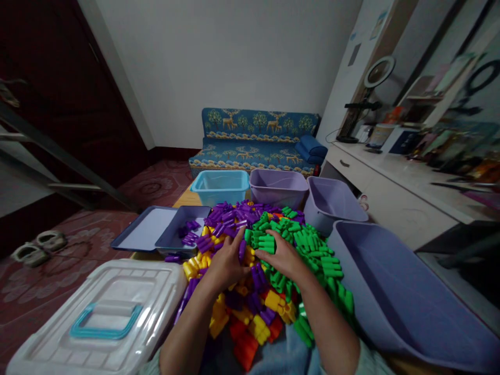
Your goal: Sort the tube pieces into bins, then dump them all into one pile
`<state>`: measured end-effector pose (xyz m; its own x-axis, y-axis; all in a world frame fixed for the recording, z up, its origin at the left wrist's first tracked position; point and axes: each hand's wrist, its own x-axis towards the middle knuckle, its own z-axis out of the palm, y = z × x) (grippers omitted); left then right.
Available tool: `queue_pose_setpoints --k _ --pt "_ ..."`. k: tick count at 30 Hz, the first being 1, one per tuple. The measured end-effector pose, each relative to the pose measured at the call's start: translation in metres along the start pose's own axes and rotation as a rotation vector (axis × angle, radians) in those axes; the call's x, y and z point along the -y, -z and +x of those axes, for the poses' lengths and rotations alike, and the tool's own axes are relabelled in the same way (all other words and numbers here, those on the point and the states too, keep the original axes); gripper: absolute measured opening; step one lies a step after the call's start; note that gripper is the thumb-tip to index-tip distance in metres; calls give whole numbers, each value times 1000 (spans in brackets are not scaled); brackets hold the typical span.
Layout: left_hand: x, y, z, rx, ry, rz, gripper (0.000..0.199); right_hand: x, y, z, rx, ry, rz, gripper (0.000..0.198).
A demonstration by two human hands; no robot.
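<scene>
A heap of plastic tube-shaped building blocks lies before me, with green blocks [308, 242] on the right, purple blocks [238, 213] at the back and left, and yellow blocks [195, 263] and red blocks [244, 344] among them. My left hand [226, 263] rests in the middle of the heap, thumb and index finger apart, beside an upright purple block [242, 250]. Facing it, my right hand [284, 256] has thumb and index finger on either side of a green block [266, 244]. Its other fingers are hidden.
A light blue bin [221, 195] and purple bins [279, 195], [326, 221], [347, 260] edge the heap at the back and right. Left are a dark blue box [164, 242] with purple blocks inside and a white lid [128, 284] with a blue handle. Behind stands a sofa [253, 151].
</scene>
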<state>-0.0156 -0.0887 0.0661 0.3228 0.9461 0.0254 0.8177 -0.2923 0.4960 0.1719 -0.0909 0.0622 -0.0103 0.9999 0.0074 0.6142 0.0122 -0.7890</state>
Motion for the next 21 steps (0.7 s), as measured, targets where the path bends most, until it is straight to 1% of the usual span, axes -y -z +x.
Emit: queue_pose_setpoints --k 2,5,8,10,12,14,18,21 --pt "1 -6 3 -31 -42 -120 103 -7 -11 6 2 7 197 70" --pt "0 -12 7 -56 -62 -209 101 -12 -20 10 4 17 465 68" --pt "-2 -12 11 -107 -136 -339 97 -4 -19 8 30 8 679 62" --pt "-6 -9 14 -163 -207 -429 95 7 -14 5 59 12 778 53" --pt "-10 -4 18 -200 -259 -492 94 19 -8 3 70 30 824 47" --pt "-16 1 22 -210 -292 -539 94 30 0 2 45 61 826 46" --pt "-28 15 33 -230 -348 -638 96 47 17 8 -63 143 733 49" --pt "-39 30 42 -267 -395 -672 94 60 33 15 -152 190 633 55"
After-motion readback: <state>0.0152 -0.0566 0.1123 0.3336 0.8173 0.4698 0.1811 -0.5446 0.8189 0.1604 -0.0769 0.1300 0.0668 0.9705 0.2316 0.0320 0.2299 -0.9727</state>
